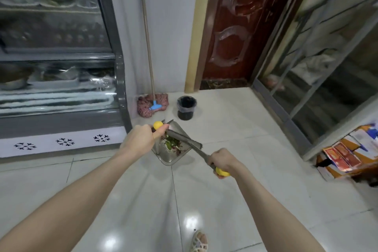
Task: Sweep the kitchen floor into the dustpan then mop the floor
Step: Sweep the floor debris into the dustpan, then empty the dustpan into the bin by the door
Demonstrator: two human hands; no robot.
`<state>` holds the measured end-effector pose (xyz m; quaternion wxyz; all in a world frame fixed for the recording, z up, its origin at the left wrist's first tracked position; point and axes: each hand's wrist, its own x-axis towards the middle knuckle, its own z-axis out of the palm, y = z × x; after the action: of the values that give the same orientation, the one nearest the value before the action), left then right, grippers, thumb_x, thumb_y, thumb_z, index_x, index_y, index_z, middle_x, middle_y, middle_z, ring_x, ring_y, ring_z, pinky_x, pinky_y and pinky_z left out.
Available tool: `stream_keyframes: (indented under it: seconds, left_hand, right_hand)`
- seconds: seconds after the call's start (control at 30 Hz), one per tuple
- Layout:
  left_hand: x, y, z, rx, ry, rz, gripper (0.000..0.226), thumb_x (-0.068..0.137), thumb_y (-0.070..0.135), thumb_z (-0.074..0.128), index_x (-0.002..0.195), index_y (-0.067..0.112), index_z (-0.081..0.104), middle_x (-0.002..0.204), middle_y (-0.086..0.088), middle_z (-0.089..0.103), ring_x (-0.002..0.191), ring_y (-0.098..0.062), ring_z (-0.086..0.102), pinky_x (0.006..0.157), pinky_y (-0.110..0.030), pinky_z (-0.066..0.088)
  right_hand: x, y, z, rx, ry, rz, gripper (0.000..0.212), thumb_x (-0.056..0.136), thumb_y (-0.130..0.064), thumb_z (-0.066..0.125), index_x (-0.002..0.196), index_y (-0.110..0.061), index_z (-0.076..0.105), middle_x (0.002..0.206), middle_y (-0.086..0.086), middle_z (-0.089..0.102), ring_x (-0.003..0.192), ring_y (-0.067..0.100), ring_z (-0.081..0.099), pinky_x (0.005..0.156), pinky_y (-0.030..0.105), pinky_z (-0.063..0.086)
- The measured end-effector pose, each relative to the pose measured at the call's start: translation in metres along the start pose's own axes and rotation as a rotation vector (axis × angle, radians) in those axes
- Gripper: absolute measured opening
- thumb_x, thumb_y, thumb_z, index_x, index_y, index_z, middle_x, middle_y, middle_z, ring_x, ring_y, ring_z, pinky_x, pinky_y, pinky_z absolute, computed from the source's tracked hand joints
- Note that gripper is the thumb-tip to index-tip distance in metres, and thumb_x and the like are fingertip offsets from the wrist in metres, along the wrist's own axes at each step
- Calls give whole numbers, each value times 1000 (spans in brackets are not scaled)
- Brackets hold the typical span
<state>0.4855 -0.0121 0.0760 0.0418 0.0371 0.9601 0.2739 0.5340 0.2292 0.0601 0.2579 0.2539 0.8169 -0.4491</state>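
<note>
A grey metal dustpan hangs above the white tile floor, holding green and reddish vegetable scraps. My left hand grips its yellow-tipped handle. My right hand holds the broom's yellow-ended handle, and the dark broom lies across the top of the dustpan. A mop with a pink string head and blue clamp leans in the corner against the wall.
A small black bin with a liner stands right of the mop. A glass display fridge fills the left. A dark red door is ahead, a glass-and-metal partition and cardboard boxes at right. My sandalled foot shows below.
</note>
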Motion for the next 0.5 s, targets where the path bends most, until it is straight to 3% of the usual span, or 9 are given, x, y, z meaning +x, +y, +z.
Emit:
stream_keyframes:
  seconds: [0.2, 0.4, 0.5]
  left_hand:
    - [82, 50, 0, 8, 65, -87, 62, 92, 63, 39, 53, 15, 40, 51, -5, 47, 51, -26, 49, 50, -34, 33]
    - [160, 86, 1, 90, 48, -66, 66, 86, 70, 33, 53, 13, 38, 50, -4, 41, 45, -21, 42, 47, -33, 30]
    - [206, 108, -3, 202, 29, -46, 61, 93, 61, 35, 61, 10, 47, 54, -2, 39, 47, -16, 39, 45, -31, 25]
  right_hand:
    - [63, -33, -97, -13, -54, -80, 23, 76, 5, 55, 56, -3, 47, 34, 5, 41, 26, 18, 38, 36, 16, 32]
    - [141, -74, -156, -66, -87, -144, 15, 76, 0, 58, 63, -1, 52, 38, 7, 44, 27, 19, 40, 36, 18, 35]
    - [184, -94, -177, -18, -108, -168, 6, 76, 1, 56, 70, 0, 53, 45, 9, 44, 29, 18, 38, 36, 18, 34]
